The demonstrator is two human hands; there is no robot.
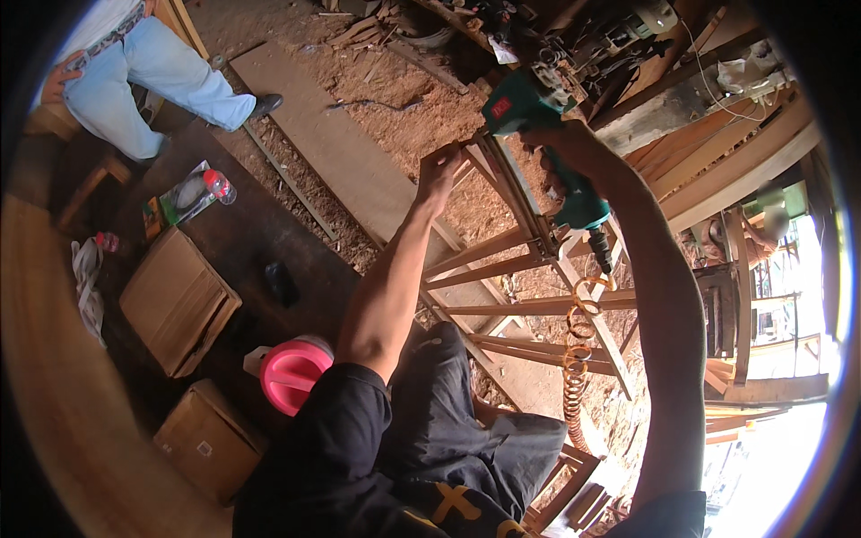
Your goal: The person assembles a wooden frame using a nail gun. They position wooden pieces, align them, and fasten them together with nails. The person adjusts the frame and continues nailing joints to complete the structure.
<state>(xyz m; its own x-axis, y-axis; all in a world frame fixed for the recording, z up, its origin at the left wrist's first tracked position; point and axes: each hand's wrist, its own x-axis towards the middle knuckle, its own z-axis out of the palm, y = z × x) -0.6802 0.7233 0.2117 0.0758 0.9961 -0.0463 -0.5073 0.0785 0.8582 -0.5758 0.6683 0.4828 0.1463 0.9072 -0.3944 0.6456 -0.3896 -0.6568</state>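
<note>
My right hand [560,148] is closed round the handle of a teal nail gun [520,103], whose head lies over the far end of a slatted wooden frame [507,188]. An orange coiled air hose [577,359] hangs from the coupling at the base of the tool's handle. Stretched forward, my left hand [439,170] grips the frame's far left corner, close to the nail gun's nose. The fingers of that hand are partly hidden. Thin wooden bars run from the frame toward my knees. The exact spot where the nose meets the wood is too dark to make out.
A dark table [242,242] at left bears a cardboard box [179,300], a plastic bottle [218,186] and a pink round container [293,377]. Another person in light jeans [184,67] sits beyond it. Machinery [619,40] and long boards [735,170] crowd the right side.
</note>
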